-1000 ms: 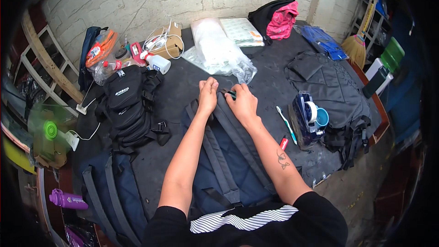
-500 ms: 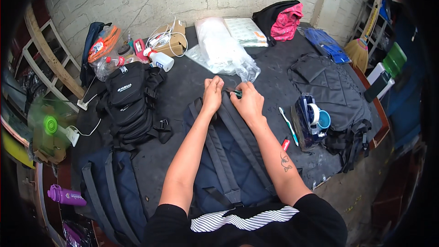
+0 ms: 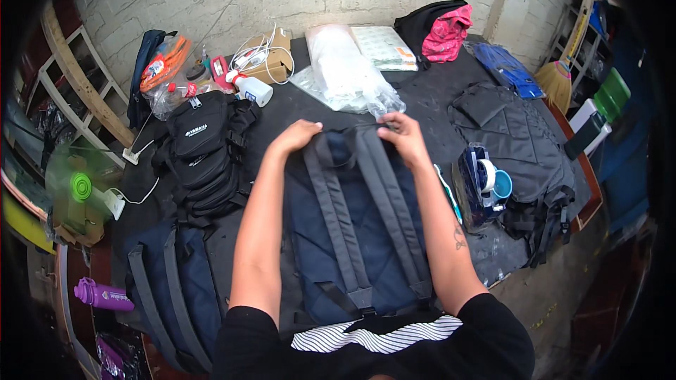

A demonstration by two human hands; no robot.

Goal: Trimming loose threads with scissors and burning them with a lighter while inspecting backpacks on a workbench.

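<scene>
A navy backpack (image 3: 313,218) lies in front of me, its two dark grey shoulder straps (image 3: 384,190) facing up and its top end pointing away. My left hand (image 3: 296,136) grips the top left corner, fingers partly hidden behind the edge. At the top right corner, my right hand (image 3: 405,139) pinches the edge between thumb and fingers. Between the hands, the top edge and its short carry loop (image 3: 340,149) stand up a little from the table. Whether my right hand also holds something small cannot be made out.
Black bags (image 3: 201,144) and another navy backpack (image 3: 183,281) lie left. Clear plastic bags (image 3: 345,67) sit at the back. To the right are a toothbrush (image 3: 448,193), a dark case with a light-blue cup (image 3: 501,183) and a black backpack (image 3: 510,127). A purple bottle (image 3: 103,295) stands out at lower left.
My hands have moved apart from the middle of the backpack's top edge to its two corners. The small green-and-dark thing in my right fingers no longer shows. My right forearm now covers the red item.
</scene>
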